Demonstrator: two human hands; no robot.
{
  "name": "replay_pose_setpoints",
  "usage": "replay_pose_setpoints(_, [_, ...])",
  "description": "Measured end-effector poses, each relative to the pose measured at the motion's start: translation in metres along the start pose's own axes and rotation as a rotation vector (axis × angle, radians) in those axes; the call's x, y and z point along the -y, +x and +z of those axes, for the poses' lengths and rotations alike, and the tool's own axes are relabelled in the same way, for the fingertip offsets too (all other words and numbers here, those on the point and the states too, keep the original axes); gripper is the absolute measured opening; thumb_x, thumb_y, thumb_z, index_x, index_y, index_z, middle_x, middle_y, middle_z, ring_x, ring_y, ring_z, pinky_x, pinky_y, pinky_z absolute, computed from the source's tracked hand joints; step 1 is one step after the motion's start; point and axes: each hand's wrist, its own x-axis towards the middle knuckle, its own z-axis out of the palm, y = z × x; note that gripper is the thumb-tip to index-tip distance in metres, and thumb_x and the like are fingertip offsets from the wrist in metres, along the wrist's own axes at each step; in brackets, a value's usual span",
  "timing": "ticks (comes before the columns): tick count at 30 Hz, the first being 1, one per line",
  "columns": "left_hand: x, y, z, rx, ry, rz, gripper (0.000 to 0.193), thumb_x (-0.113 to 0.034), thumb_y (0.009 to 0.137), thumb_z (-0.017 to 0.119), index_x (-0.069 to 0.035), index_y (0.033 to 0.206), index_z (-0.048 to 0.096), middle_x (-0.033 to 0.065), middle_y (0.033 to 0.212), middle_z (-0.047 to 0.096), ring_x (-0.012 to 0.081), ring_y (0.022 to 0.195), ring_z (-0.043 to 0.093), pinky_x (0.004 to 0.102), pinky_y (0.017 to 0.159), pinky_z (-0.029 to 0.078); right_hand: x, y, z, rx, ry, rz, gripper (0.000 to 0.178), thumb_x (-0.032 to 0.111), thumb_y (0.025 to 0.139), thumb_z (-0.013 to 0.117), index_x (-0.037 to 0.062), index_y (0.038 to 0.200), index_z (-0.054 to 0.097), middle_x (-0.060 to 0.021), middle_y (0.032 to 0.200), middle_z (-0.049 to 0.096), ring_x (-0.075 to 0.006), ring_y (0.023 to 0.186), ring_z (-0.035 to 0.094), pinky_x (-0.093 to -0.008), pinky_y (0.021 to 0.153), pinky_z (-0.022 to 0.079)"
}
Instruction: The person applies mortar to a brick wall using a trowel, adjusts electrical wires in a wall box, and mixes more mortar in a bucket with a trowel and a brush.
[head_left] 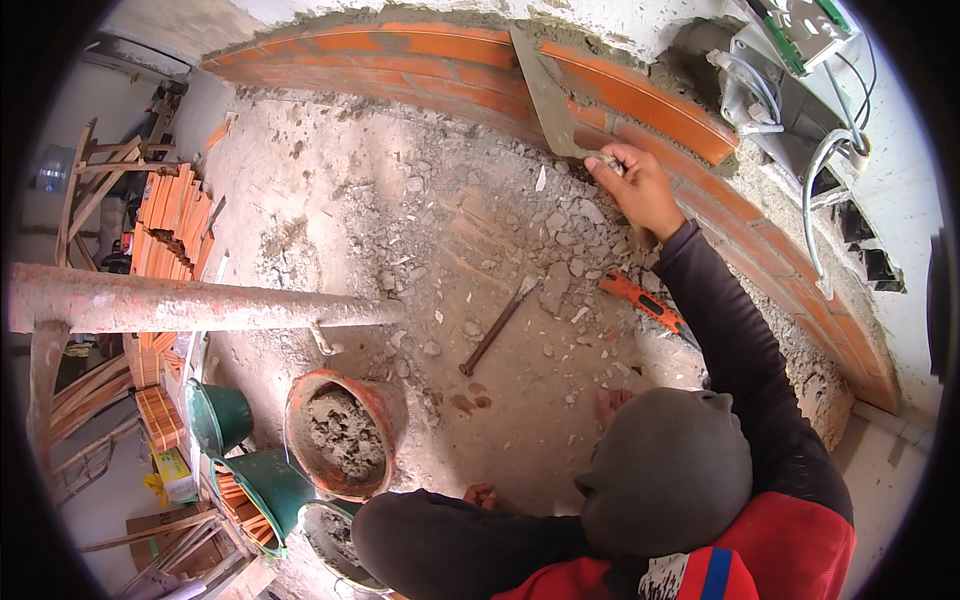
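Head view: the right hand (640,190), reaching up in a dark sleeve (725,310), grips the handle of a trowel (548,105), thumb and fingers wrapped round it. The trowel's long grey blade points up and away, crossing in front of a low brick wall (480,80), with its tip at the mortared top edge; whether it touches cannot be told. The left hand cannot be made out, so its state is unclear. Below the wall, broken rubble (575,255) covers the floor (500,400). A dark chisel (500,325) lies slantwise there, and an orange-and-black tool (645,300) rests near the right forearm. Farther left stands a reddish bucket (384,398) holding grey mortar (345,435), near a green bucket (225,415).
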Motion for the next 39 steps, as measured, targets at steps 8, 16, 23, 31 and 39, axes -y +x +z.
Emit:
replay_pose_setpoints(8, [0.058, 0.015, -0.027, 0.001, -0.031, -0.045, 0.025, -0.013, 0.091, 0.066, -0.004, 0.113, 0.058, 0.0059, 0.079, 0.065, 0.0109, 0.068, 0.061, 0.0282, 0.065, 0.051, 0.04, -0.042, -0.002, -0.172, -0.585, -0.203, 0.019, 0.016, 0.085, 0.073, -0.0002, 0.089, 0.064, -0.0203, 0.07, 0.061, -0.0359, 0.06, 0.06, -0.0418, 0.057, 0.046])
replay_pose_setpoints(16, [0.008, -0.005, 0.001, -0.087, 0.005, 0.084, 0.024, -0.016, 0.091, 0.067, -0.005, 0.11, 0.058, 0.0043, 0.081, 0.066, 0.0115, 0.069, 0.06, 0.0284, 0.067, 0.051, 0.122, -0.073, 0.046, 0.708, -0.166, -0.466, 0.02, 0.02, 0.084, 0.072, 0.0021, 0.088, 0.064, -0.0181, 0.076, 0.063, -0.0381, 0.071, 0.063, -0.0448, 0.063, 0.048])
replay_pose_setpoints(23, [0.022, 0.004, 0.0, -0.071, 0.197, 0.096, 0.025, -0.018, 0.092, 0.067, -0.006, 0.113, 0.058, 0.004, 0.081, 0.064, 0.0119, 0.071, 0.061, 0.0289, 0.067, 0.051, 0.136, -0.1, 0.241, 1.654, 0.371, 0.039, 0.04, 0.036, 0.099, 0.057, 0.0026, 0.077, 0.06, -0.0062, 0.064, 0.058, -0.0141, 0.056, 0.057, -0.0317, 0.056, 0.047])
replay_pose_setpoints(31, [-0.005, -0.008, 0.001, 0.041, -0.006, -0.074, 0.032, -0.021, 0.092, 0.069, -0.007, 0.117, 0.058, 0.0039, 0.084, 0.064, 0.0114, 0.073, 0.061, 0.0297, 0.068, 0.052, 0.092, -0.104, 0.147, 1.266, 0.179, -0.288, 0.029, 0.029, 0.097, 0.062, 0.0016, 0.106, 0.059, -0.012, 0.094, 0.066, -0.0174, 0.085, 0.065, -0.0306, 0.069, 0.05])
replay_pose_setpoints(39, [0.09, 0.023, -0.022, 0.226, -0.145, -0.117, 0.037, -0.015, 0.094, 0.065, -0.003, 0.127, 0.054, 0.0131, 0.095, 0.071, 0.0238, 0.091, 0.069, 0.0355, 0.089, 0.054, 0.061, -0.113, -0.004, 0.147, -0.636, -0.048, 0.024, 0.016, 0.093, 0.061, -0.0011, 0.11, 0.058, -0.0073, 0.072, 0.065, -0.0167, 0.061, 0.063, -0.0334, 0.056, 0.049])
